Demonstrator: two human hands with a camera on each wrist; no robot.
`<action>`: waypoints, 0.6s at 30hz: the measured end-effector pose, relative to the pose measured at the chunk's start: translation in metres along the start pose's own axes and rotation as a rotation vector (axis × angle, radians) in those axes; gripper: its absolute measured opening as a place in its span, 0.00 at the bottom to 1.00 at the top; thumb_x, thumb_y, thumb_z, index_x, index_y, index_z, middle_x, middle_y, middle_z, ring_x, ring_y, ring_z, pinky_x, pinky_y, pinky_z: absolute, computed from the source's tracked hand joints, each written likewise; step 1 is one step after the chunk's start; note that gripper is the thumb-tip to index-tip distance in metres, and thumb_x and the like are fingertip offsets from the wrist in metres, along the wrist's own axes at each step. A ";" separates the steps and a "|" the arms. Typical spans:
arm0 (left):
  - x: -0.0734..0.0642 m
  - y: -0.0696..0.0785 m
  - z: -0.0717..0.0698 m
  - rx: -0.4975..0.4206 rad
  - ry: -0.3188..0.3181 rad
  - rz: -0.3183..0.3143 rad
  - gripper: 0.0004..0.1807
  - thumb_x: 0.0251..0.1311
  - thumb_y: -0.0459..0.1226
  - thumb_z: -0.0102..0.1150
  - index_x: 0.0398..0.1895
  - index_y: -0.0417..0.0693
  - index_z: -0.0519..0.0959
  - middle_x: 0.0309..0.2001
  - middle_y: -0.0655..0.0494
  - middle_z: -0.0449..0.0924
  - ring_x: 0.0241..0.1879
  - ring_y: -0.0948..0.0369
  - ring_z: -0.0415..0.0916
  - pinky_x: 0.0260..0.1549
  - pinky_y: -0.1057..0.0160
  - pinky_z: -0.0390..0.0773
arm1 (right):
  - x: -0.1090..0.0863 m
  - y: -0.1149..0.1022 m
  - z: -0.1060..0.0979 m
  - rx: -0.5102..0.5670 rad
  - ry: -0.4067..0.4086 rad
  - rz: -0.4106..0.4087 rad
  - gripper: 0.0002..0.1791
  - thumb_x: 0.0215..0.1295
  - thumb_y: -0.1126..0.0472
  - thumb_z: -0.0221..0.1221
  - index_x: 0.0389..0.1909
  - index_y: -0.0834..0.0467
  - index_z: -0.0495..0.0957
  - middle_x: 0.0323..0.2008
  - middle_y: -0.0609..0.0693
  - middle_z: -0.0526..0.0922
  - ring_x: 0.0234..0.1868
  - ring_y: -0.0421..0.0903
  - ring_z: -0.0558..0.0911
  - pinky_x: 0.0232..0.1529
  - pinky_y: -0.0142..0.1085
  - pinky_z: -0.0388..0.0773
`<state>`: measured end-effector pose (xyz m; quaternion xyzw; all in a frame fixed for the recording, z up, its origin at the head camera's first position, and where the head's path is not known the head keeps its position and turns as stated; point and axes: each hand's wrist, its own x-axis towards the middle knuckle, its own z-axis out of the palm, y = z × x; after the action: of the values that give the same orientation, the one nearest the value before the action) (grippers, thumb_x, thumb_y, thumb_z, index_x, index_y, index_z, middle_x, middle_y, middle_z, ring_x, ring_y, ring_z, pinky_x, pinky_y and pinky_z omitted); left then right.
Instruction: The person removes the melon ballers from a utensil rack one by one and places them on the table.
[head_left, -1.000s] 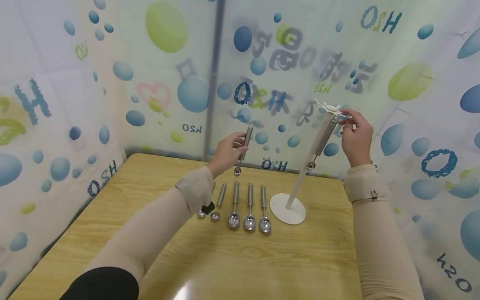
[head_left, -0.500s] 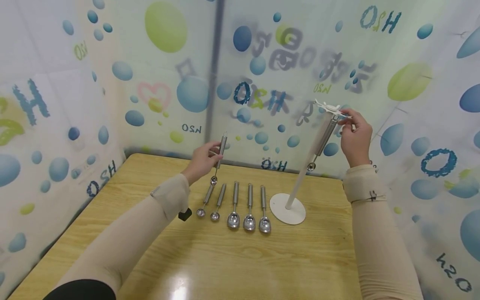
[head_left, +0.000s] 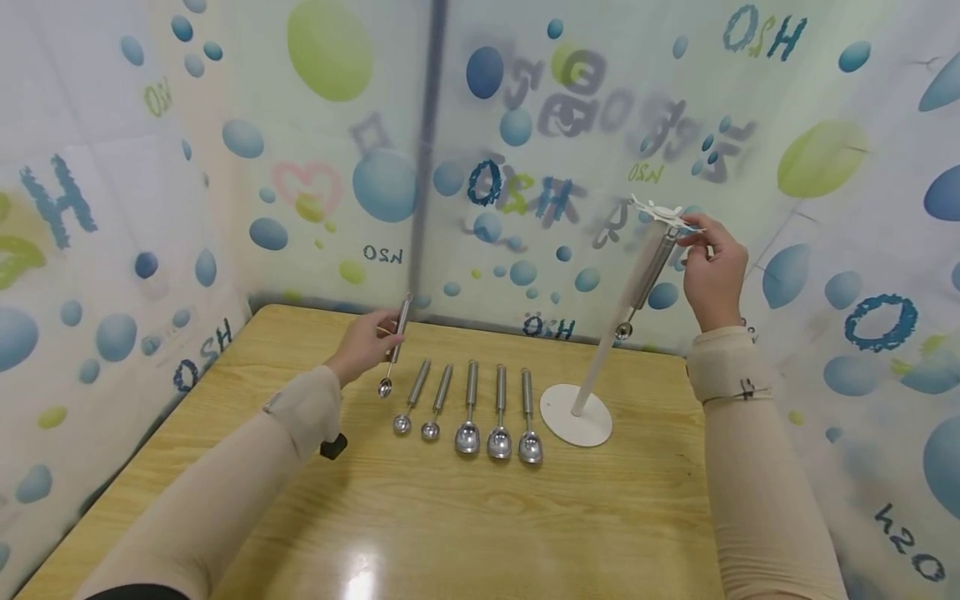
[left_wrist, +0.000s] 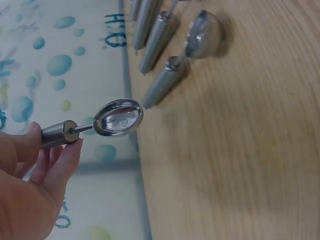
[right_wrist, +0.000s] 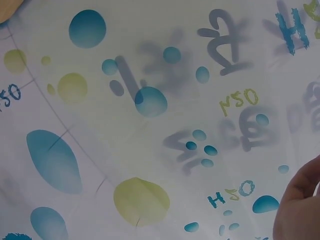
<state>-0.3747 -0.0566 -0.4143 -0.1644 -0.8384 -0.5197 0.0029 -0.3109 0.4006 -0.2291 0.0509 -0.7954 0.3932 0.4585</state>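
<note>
My left hand [head_left: 362, 346] grips a small metal scoop [head_left: 401, 327] by its grey cylindrical handle, bowl down, above the table left of the laid-out row. In the left wrist view, thumb and fingers close round the handle, and the shiny oval bowl [left_wrist: 119, 118] points away from the hand. My right hand [head_left: 714, 279] pinches one arm of the white hook top [head_left: 663, 217] of a stand. Another small scoop [head_left: 651, 271] hangs from that top beside the pole. In the right wrist view only part of my right hand [right_wrist: 300, 210] shows, its fingertips out of frame.
Several metal scoops lie side by side on the wooden table [head_left: 450, 525]: two small round ones, including the leftmost scoop [head_left: 412, 397], and three with larger bowls, such as the right-hand scoop [head_left: 529, 417]. The stand's round white base [head_left: 555, 417] is right of them. Patterned curtains surround the table.
My left hand has moved left and down with the small scoop, from near the stand to beyond the row's left end. My right hand stays on the hook top.
</note>
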 end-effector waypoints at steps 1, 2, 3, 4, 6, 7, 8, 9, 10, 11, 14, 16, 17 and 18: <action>-0.001 -0.004 -0.001 -0.001 -0.007 -0.008 0.24 0.71 0.28 0.57 0.68 0.33 0.69 0.53 0.36 0.75 0.51 0.43 0.79 0.40 0.59 0.86 | 0.000 -0.001 0.000 0.003 0.001 0.003 0.27 0.69 0.79 0.41 0.52 0.57 0.86 0.33 0.34 0.79 0.30 0.33 0.77 0.34 0.22 0.74; -0.002 -0.006 -0.001 0.003 -0.012 -0.018 0.24 0.71 0.28 0.57 0.68 0.33 0.69 0.53 0.36 0.74 0.51 0.43 0.79 0.40 0.59 0.86 | 0.000 -0.001 0.000 0.003 0.002 0.005 0.27 0.69 0.79 0.41 0.52 0.57 0.86 0.33 0.34 0.79 0.30 0.33 0.77 0.35 0.22 0.74; -0.003 -0.009 -0.002 0.008 -0.019 -0.026 0.24 0.71 0.28 0.57 0.68 0.32 0.69 0.53 0.35 0.74 0.51 0.44 0.79 0.40 0.59 0.86 | 0.000 0.000 0.000 0.003 0.001 0.005 0.27 0.69 0.79 0.41 0.52 0.57 0.86 0.33 0.34 0.79 0.30 0.33 0.77 0.35 0.22 0.74; -0.004 -0.011 -0.002 0.012 -0.024 -0.040 0.24 0.72 0.28 0.56 0.68 0.31 0.68 0.53 0.35 0.74 0.50 0.44 0.79 0.40 0.59 0.86 | -0.001 0.000 0.000 0.004 0.000 0.011 0.27 0.69 0.78 0.41 0.52 0.56 0.86 0.32 0.36 0.80 0.30 0.34 0.77 0.35 0.23 0.74; -0.004 -0.016 -0.001 0.014 -0.029 -0.064 0.24 0.71 0.27 0.56 0.68 0.30 0.68 0.53 0.35 0.74 0.49 0.45 0.79 0.40 0.58 0.86 | 0.000 0.001 -0.001 0.008 0.000 0.019 0.28 0.69 0.78 0.41 0.52 0.56 0.86 0.33 0.41 0.81 0.30 0.35 0.77 0.35 0.23 0.75; -0.004 -0.018 0.000 0.018 -0.031 -0.075 0.24 0.71 0.27 0.56 0.68 0.30 0.68 0.53 0.35 0.74 0.49 0.45 0.79 0.40 0.59 0.86 | 0.000 0.001 -0.001 0.009 0.001 0.025 0.28 0.69 0.78 0.41 0.52 0.55 0.86 0.33 0.43 0.82 0.30 0.35 0.77 0.35 0.23 0.75; -0.004 -0.020 0.001 0.022 -0.033 -0.087 0.24 0.71 0.27 0.56 0.68 0.30 0.68 0.52 0.35 0.74 0.49 0.45 0.79 0.39 0.59 0.86 | 0.001 0.002 -0.001 0.008 0.002 0.031 0.28 0.69 0.78 0.41 0.52 0.55 0.86 0.34 0.45 0.83 0.30 0.35 0.77 0.36 0.23 0.75; -0.004 -0.023 0.003 0.022 -0.036 -0.100 0.24 0.71 0.27 0.57 0.68 0.30 0.68 0.52 0.35 0.74 0.48 0.46 0.79 0.39 0.59 0.86 | 0.001 0.002 -0.001 0.009 0.003 0.036 0.28 0.69 0.77 0.41 0.52 0.55 0.86 0.34 0.47 0.83 0.30 0.35 0.77 0.36 0.23 0.75; -0.004 -0.026 0.004 0.024 -0.039 -0.109 0.24 0.71 0.27 0.57 0.68 0.30 0.68 0.53 0.35 0.74 0.48 0.46 0.79 0.38 0.59 0.86 | 0.002 0.002 -0.001 0.010 0.007 0.043 0.28 0.69 0.77 0.41 0.52 0.54 0.86 0.34 0.48 0.83 0.30 0.35 0.77 0.36 0.23 0.75; -0.004 -0.028 0.005 0.024 -0.040 -0.113 0.24 0.71 0.27 0.57 0.68 0.29 0.68 0.52 0.35 0.74 0.47 0.47 0.79 0.38 0.59 0.86 | 0.002 0.002 -0.001 0.010 0.010 0.048 0.28 0.69 0.77 0.41 0.52 0.54 0.86 0.34 0.49 0.83 0.30 0.35 0.78 0.35 0.23 0.75; -0.005 -0.034 0.007 0.018 -0.042 -0.141 0.23 0.70 0.27 0.57 0.66 0.29 0.69 0.51 0.36 0.74 0.43 0.50 0.79 0.36 0.60 0.86 | 0.002 0.002 -0.001 0.006 0.010 0.058 0.28 0.69 0.77 0.41 0.52 0.54 0.86 0.34 0.45 0.83 0.30 0.33 0.77 0.35 0.23 0.75; -0.006 -0.037 0.008 0.022 -0.039 -0.160 0.21 0.70 0.27 0.58 0.63 0.28 0.71 0.50 0.37 0.74 0.41 0.52 0.79 0.35 0.60 0.86 | 0.002 0.001 0.000 0.009 0.010 0.058 0.28 0.69 0.77 0.41 0.52 0.54 0.86 0.33 0.42 0.82 0.30 0.33 0.78 0.35 0.23 0.75; -0.006 -0.039 0.008 0.027 -0.036 -0.170 0.20 0.70 0.27 0.58 0.62 0.29 0.71 0.49 0.37 0.74 0.40 0.53 0.79 0.34 0.60 0.86 | 0.001 0.001 0.000 0.010 0.010 0.058 0.28 0.69 0.77 0.41 0.51 0.54 0.86 0.32 0.40 0.81 0.29 0.33 0.77 0.35 0.23 0.75; -0.006 -0.040 0.008 0.036 -0.038 -0.179 0.19 0.70 0.27 0.58 0.61 0.29 0.72 0.49 0.38 0.74 0.39 0.53 0.79 0.33 0.60 0.86 | 0.001 0.000 0.000 0.013 0.010 0.056 0.28 0.68 0.77 0.41 0.51 0.54 0.86 0.32 0.39 0.81 0.30 0.34 0.78 0.35 0.23 0.75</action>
<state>-0.3790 -0.0674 -0.4537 -0.0984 -0.8587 -0.4997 -0.0565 -0.3120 0.4010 -0.2283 0.0296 -0.7915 0.4112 0.4512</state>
